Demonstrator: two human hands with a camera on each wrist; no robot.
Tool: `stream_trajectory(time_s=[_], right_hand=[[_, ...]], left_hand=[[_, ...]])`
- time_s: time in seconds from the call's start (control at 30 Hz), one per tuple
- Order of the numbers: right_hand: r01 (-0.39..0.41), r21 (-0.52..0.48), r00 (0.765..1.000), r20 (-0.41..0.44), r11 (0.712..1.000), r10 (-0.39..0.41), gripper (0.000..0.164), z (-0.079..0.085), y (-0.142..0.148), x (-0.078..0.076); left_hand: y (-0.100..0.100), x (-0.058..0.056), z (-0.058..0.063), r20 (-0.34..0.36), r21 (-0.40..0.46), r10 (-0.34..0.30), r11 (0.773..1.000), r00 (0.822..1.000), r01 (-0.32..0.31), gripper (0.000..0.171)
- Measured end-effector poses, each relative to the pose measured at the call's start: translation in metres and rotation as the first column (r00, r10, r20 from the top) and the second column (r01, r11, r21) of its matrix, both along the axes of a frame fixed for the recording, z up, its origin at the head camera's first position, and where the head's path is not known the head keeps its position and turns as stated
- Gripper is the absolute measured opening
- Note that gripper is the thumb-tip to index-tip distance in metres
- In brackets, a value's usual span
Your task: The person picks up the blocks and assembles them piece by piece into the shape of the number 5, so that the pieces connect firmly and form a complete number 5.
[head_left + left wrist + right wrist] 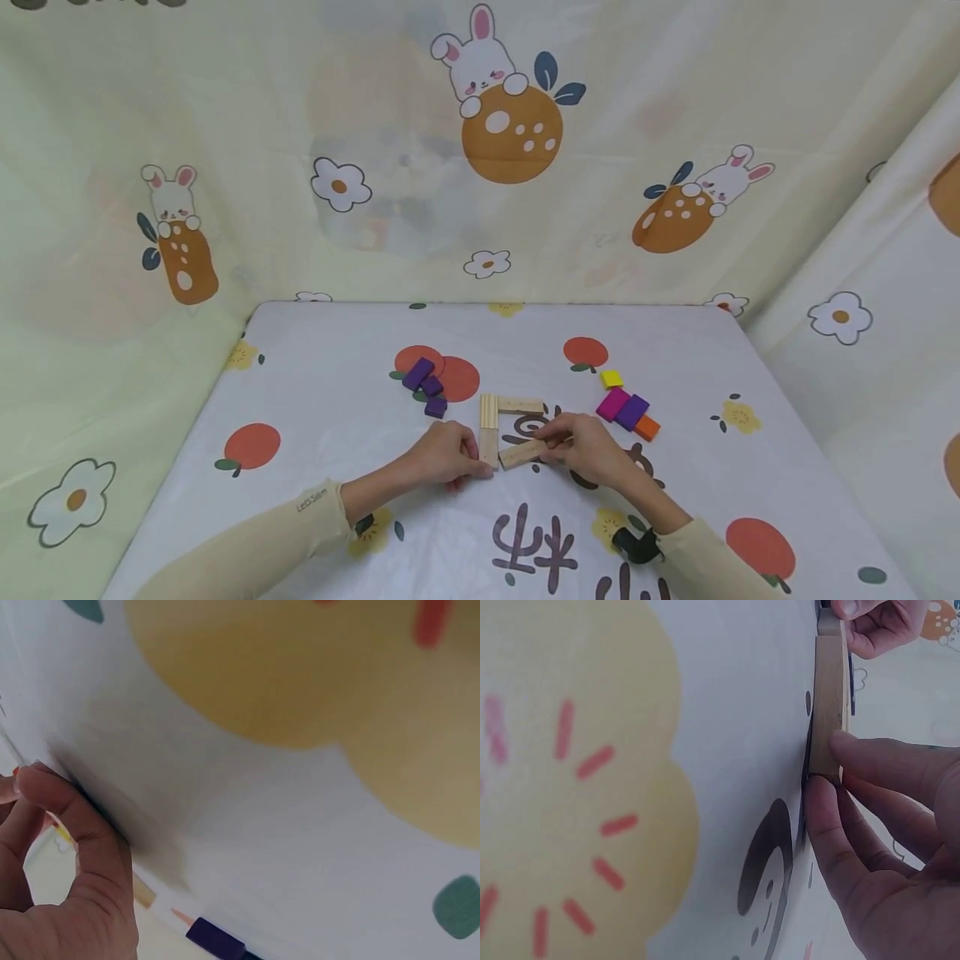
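Four-sided plain wooden blocks lie in an open bracket shape at mid-table. My right hand (585,450) pinches the right end of the slanted lower block (522,454), thumb on one face, as the right wrist view shows. My left hand (450,457) grips the near end of the left block (489,446), its thumb at the bottom corner; in the left wrist view this hand (75,862) hides most of what it holds. Beyond that block stands a ridged wooden piece (489,410), with another wooden block (521,406) reaching right from it.
Several purple blocks (417,374) lie to the left behind my left hand. To the right are a yellow block (611,379), a magenta block (613,404), a purple block (633,412) and an orange block (647,427). A patterned cloth (300,400) covers the table; printed curtains (405,233) hang behind.
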State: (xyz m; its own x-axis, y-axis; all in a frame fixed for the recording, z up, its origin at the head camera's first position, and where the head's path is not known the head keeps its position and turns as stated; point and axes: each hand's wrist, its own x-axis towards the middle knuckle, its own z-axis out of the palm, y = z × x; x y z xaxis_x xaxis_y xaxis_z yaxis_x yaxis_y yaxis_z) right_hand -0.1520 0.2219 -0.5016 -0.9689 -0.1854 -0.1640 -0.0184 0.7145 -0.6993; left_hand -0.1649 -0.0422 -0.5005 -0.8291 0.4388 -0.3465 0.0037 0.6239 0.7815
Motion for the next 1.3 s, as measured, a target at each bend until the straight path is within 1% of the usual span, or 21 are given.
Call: stream_trajectory(time_s=[0.17, 0.23, 0.3, 0.33, 0.37, 0.4, 0.43, 0.47, 0.5, 0.57, 0.6, 0.63, 0.7, 0.77, 0.8, 0.87, 0.9, 1.0, 1.1, 1.2, 1.3], right_hand=[[0.007, 0.011, 1.0, 0.01, 1.0, -0.007, 0.025, 0.001, 0.0, 0.001], [0.015, 0.016, 1.0, 0.016, 1.0, -0.016, 0.025, 0.002, 0.001, 0.001], [0.02, 0.021, 1.0, 0.018, 1.0, -0.02, 0.026, 0.003, 0.003, 0.001], [0.024, 0.019, 0.999, 0.021, 1.0, -0.024, 0.026, 0.003, 0.004, 0.002], [0.027, 0.015, 0.999, 0.021, 1.0, -0.028, 0.026, 0.004, 0.005, 0.002], [0.034, 0.01, 0.999, 0.021, 0.999, -0.034, 0.026, 0.005, 0.007, 0.002], [0.041, 0.006, 0.999, 0.024, 0.999, -0.041, 0.027, 0.005, 0.008, 0.002], [0.043, 0.001, 0.999, 0.021, 0.999, -0.043, 0.027, 0.006, 0.01, 0.003], [0.047, -0.002, 0.999, 0.018, 0.999, -0.047, 0.028, 0.007, 0.012, 0.003], [0.06, -0.009, 0.998, 0.011, 0.998, -0.06, 0.029, 0.009, 0.016, 0.004], [0.063, -0.013, 0.998, 0.008, 0.998, -0.063, 0.029, 0.01, 0.018, 0.005], [0.058, -0.021, 0.998, 0.002, 0.998, -0.058, 0.029, 0.011, 0.021, 0.005], [0.063, -0.031, 0.998, -0.003, 0.998, -0.063, 0.029, 0.013, 0.025, 0.005], [0.071, -0.046, 0.997, -0.002, 0.996, -0.071, 0.029, 0.015, 0.03, 0.005], [0.073, -0.052, 0.997, -0.004, 0.996, -0.073, 0.029, 0.016, 0.033, 0.005], [0.089, -0.055, 0.996, -0.015, 0.995, -0.09, 0.029, 0.017, 0.039, 0.005], [0.094, -0.051, 0.995, -0.025, 0.994, -0.095, 0.029, 0.018, 0.043, 0.004], [0.116, -0.036, 0.991, -0.064, 0.993, -0.118, 0.03, 0.02, 0.053, 0.002], [0.158, -0.029, 0.984, -0.083, 0.987, -0.16, 0.029, 0.023, 0.065, -0.001], [0.204, -0.021, 0.974, -0.093, 0.979, -0.205, 0.028, 0.023, 0.079, -0.006], [0.247, -0.002, 0.965, -0.094, 0.969, -0.246, 0.029, 0.024, 0.093, -0.012]], left_hand=[[0.0, 0.001, -0.001, 0.001, -0.004, 0.01, 1.0, 1.0, -0.01, 0.028], [-0.001, 0.001, -0.002, -0.014, 0.001, 0.013, 1.0, 1.0, -0.013, 0.029], [-0.002, 0.001, -0.005, -0.056, -0.002, 0.019, 1.0, 0.998, -0.019, 0.029], [-0.003, 0.0, -0.005, -0.095, 0.0, 0.026, 1.0, 0.995, -0.026, 0.028], [-0.003, -0.001, -0.007, -0.149, 0.0, 0.032, 0.999, 0.988, -0.033, 0.027], [-0.004, -0.002, -0.007, -0.213, 0.006, 0.033, 0.999, 0.976, -0.032, 0.025], [-0.005, -0.003, -0.007, -0.284, 0.008, 0.026, 1.0, 0.958, -0.025, 0.021], [-0.006, -0.004, -0.007, -0.362, 0.001, 0.012, 1.0, 0.932, -0.012, 0.018], [-0.007, -0.006, -0.007, -0.446, -0.018, -0.021, 1.0, 0.895, 0.015, 0.014], [-0.008, -0.008, -0.006, -0.588, -0.079, -0.122, 0.992, 0.8, 0.094, 0.015], [-0.009, -0.009, -0.005, -0.64, -0.124, -0.185, 0.983, 0.746, 0.137, 0.02], [-0.01, -0.009, -0.005, -0.672, -0.169, -0.243, 0.97, 0.699, 0.176, 0.024], [-0.012, -0.009, -0.006, -0.708, -0.254, -0.357, 0.934, 0.609, 0.251, 0.03], [-0.013, -0.008, -0.007, -0.705, -0.312, -0.438, 0.898, 0.557, 0.311, 0.033], [-0.014, -0.007, -0.008, -0.705, -0.345, -0.473, 0.88, 0.528, 0.327, 0.033], [-0.015, -0.005, -0.011, -0.703, -0.386, -0.519, 0.853, 0.487, 0.351, 0.034], [-0.015, -0.005, -0.011, -0.703, -0.401, -0.532, 0.845, 0.472, 0.355, 0.034], [-0.016, -0.003, -0.014, -0.712, -0.426, -0.546, 0.836, 0.442, 0.347, 0.035], [-0.016, -0.004, -0.017, -0.709, -0.441, -0.555, 0.831, 0.435, 0.34, 0.036], [-0.016, -0.004, -0.019, -0.7, -0.465, -0.572, 0.82, 0.428, 0.335, 0.037], [-0.017, -0.005, -0.02, -0.691, -0.471, -0.578, 0.815, 0.434, 0.338, 0.038]])
